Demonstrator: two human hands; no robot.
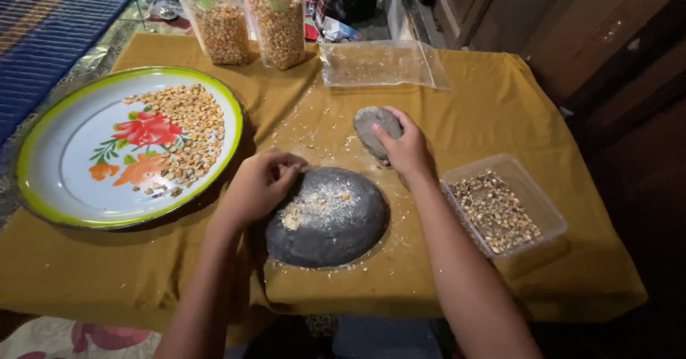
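Observation:
A dark flat grinding stone point(336, 223) lies on the mustard-yellow cloth point(471, 109), with crushed pale corn meal scattered on its top. My left hand point(261, 184) rests with curled fingers on the stone's upper left edge, touching the meal. A smaller grey hand stone point(373, 127) sits just beyond the big stone, and my right hand point(407, 148) grips it from the right side.
A large round enamel tray point(43, 166) with a flower print holds dry corn kernels at the left. A clear plastic tub point(529, 191) of kernels stands at the right. Two clear bags of corn point(250, 27) and an empty plastic bag point(379, 62) lie at the back.

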